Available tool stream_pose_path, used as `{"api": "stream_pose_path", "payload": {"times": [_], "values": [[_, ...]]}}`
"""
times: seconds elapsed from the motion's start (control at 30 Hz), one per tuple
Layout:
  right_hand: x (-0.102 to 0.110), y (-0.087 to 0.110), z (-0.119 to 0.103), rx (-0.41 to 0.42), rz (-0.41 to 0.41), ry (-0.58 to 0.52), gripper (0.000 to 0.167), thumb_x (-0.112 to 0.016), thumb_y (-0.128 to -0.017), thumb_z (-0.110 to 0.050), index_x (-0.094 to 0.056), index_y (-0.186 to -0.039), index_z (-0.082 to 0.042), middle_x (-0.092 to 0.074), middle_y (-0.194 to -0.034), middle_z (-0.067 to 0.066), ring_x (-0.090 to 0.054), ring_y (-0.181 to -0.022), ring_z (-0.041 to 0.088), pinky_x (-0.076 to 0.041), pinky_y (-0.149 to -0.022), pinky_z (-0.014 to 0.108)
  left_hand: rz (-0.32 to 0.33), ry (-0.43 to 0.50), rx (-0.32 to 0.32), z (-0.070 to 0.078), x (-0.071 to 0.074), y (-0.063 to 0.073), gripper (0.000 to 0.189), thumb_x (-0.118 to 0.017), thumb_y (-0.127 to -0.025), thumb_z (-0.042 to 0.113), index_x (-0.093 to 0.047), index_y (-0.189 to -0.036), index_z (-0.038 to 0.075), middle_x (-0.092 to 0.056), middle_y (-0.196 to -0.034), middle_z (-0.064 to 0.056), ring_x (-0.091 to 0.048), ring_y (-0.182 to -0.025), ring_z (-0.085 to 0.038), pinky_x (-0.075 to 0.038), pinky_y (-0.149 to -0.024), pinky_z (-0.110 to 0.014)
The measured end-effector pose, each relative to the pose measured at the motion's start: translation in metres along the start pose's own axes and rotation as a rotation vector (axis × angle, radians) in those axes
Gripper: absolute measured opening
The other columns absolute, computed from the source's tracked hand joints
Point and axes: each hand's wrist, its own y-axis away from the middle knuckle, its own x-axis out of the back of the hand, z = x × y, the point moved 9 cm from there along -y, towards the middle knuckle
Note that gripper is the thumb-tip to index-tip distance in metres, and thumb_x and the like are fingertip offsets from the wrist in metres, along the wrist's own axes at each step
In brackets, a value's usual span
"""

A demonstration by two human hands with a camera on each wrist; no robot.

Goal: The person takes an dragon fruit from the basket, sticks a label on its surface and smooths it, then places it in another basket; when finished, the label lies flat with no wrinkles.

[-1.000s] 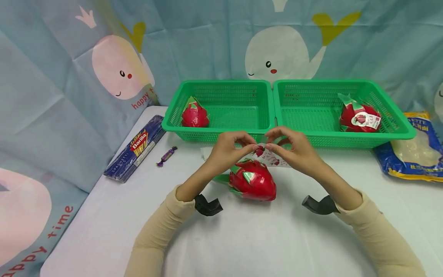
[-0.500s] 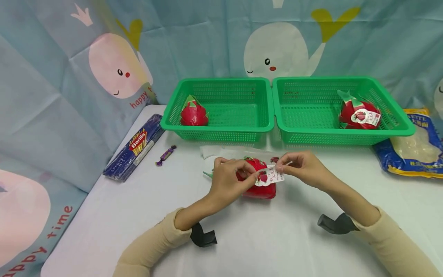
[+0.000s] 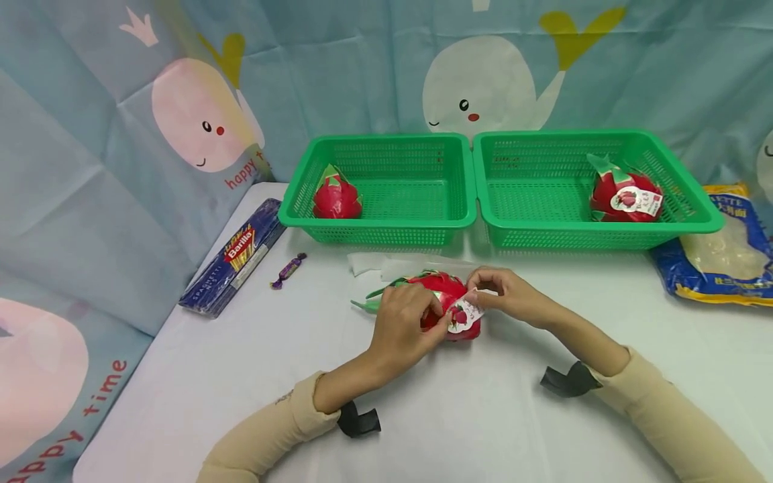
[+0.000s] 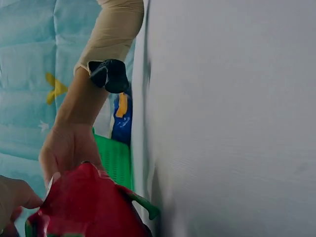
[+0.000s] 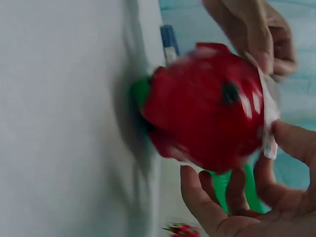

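The round, glossy red dragon fruit (image 3: 445, 284) has green leafy tips (image 3: 368, 305); the white paper sticker (image 3: 469, 320) carries a red fruit print (image 3: 458, 315). The pale-blue cloth curtain (image 3: 338, 80) shows pink and white whales (image 3: 489, 77) with yellow tails (image 3: 576, 40).

Whale-print curtains (image 3: 362, 74) beside and behind a white table (image 3: 459, 416) suggest a staged tabletop set.

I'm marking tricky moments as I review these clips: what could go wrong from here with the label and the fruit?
The label might crease or go on crooked, since the fruit beneath it is rounded.
It could also cling to the left grip or the right grip, as both touch it.
The fruit may roll if pressed, because it lies on its side on the table.
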Motion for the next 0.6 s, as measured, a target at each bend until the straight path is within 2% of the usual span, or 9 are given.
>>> {"api": "stream_pose_path", "payload": {"times": [0.1, 0.2, 0.3, 0.4, 0.47, 0.53, 0.6], "values": [[-0.005, -0.001, 0.012, -0.058, 0.003, -0.094, 0.011, -0.054, -0.091, -0.013, -0.047, -0.085, -0.006, -0.049, -0.079, -0.001, -0.047, -0.073, 0.007, -0.046, -0.063, 0.026, -0.010, 0.028, -0.058, 0.002, -0.005, 0.000, 0.007, -0.066, -0.077, 0.010, -0.065, -0.083, 0.014, -0.057, -0.097, -0.003, -0.050, -0.104, -0.020, -0.039, -0.088, -0.034], [-0.009, -0.002, 0.022, -0.112, 0.010, -0.144, 0.014, -0.050, -0.095, -0.018, -0.045, -0.088, -0.007, -0.045, -0.077, -0.003, -0.045, -0.071, 0.006, -0.047, -0.064, 0.026, -0.032, 0.021, -0.142, 0.004, -0.009, 0.003, 0.015, -0.066, -0.080, 0.012, -0.071, -0.094, 0.016, -0.058, -0.113, -0.009, -0.046, -0.120, -0.030, -0.038, -0.097, -0.046], [-0.005, 0.000, 0.026, -0.116, 0.054, -0.157, 0.013, -0.047, -0.097, -0.020, -0.045, -0.092, -0.008, -0.046, -0.085, -0.002, -0.049, -0.076, 0.005, -0.050, -0.068, 0.025, -0.054, -0.018, -0.212, 0.005, -0.013, 0.007, 0.024, -0.071, -0.080, 0.022, -0.071, -0.103, 0.016, -0.058, -0.118, -0.010, -0.049, -0.119, -0.031, -0.041, -0.094, -0.046], [0.000, 0.003, 0.024, -0.051, 0.090, -0.176, 0.008, -0.050, -0.095, -0.014, -0.044, -0.094, -0.008, -0.048, -0.103, 0.003, -0.055, -0.093, 0.008, -0.053, -0.076, 0.025, -0.064, -0.060, -0.244, 0.004, -0.016, 0.009, 0.035, -0.074, -0.077, 0.031, -0.068, -0.108, 0.016, -0.057, -0.122, -0.010, -0.048, -0.120, -0.031, -0.041, -0.096, -0.047], [-0.001, 0.003, 0.022, 0.011, 0.069, -0.181, 0.008, -0.052, -0.093, -0.010, -0.044, -0.094, -0.008, -0.046, -0.114, 0.005, -0.055, -0.104, 0.011, -0.053, -0.079, 0.026, -0.064, -0.068, -0.248, 0.004, -0.016, 0.010, 0.038, -0.075, -0.075, 0.033, -0.067, -0.107, 0.015, -0.057, -0.122, -0.011, -0.048, -0.120, -0.032, -0.040, -0.097, -0.048], [-0.005, 0.001, 0.021, 0.046, 0.021, -0.196, 0.008, -0.051, -0.093, -0.008, -0.043, -0.094, -0.010, -0.045, -0.115, 0.003, -0.054, -0.104, 0.010, -0.052, -0.078, 0.025, -0.060, -0.077, -0.247, 0.004, -0.017, 0.010, 0.037, -0.076, -0.075, 0.032, -0.066, -0.104, 0.013, -0.057, -0.121, -0.011, -0.048, -0.120, -0.031, -0.040, -0.098, -0.048], [-0.009, -0.001, 0.023, 0.056, -0.028, -0.200, 0.006, -0.048, -0.095, -0.009, -0.044, -0.094, -0.012, -0.046, -0.108, -0.001, -0.053, -0.091, 0.004, -0.049, -0.070, 0.020, -0.061, -0.087, -0.247, 0.004, -0.018, 0.010, 0.035, -0.075, -0.074, 0.032, -0.064, -0.102, 0.012, -0.056, -0.120, -0.011, -0.047, -0.120, -0.031, -0.039, -0.099, -0.047]]}}
